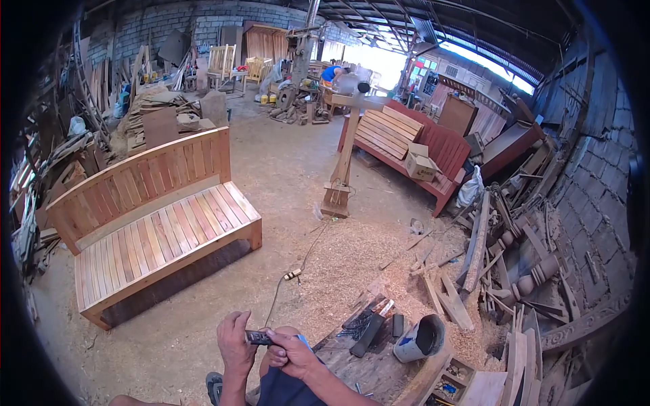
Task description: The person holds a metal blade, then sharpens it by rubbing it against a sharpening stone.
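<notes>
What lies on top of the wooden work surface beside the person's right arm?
On the wooden work surface are an oblong dark block, a short dark cylinder, a pale container and slim dark pieces. They cover the wood beneath; the container's dark bottom cannot be seen.

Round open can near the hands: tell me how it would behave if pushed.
The can would probably roll once toppled, given its round wall. It likely keeps its shape, as its rim looks evenly rounded.

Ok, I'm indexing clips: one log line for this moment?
left hand, right hand: holding small dark object | brown slatted wooden bench: front-left | grey round container: right
</notes>
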Available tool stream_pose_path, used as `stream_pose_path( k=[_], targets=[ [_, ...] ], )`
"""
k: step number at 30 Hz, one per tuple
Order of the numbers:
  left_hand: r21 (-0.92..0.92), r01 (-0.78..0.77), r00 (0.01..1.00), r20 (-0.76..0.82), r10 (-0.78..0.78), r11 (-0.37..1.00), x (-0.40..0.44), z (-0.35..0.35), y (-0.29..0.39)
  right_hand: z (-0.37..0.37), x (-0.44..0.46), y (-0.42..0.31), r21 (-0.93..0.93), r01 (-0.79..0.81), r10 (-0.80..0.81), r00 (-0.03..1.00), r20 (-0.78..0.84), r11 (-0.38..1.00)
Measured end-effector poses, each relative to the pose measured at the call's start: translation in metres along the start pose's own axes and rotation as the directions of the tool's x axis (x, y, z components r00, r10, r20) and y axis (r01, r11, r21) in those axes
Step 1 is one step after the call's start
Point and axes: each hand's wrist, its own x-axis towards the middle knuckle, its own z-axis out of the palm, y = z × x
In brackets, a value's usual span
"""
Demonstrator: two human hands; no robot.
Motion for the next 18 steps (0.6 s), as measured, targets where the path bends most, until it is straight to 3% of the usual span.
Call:
stream_pose_path(
  k=[18],
  targets=[
    [0.009,-0.003,1.0,0.01,0.003,1.0,-0.001,-0.001,-0.002,-0.007,0.003,0.0,-0.011,-0.011,0.011,1.0,-0.019,1.0]
  ],
)
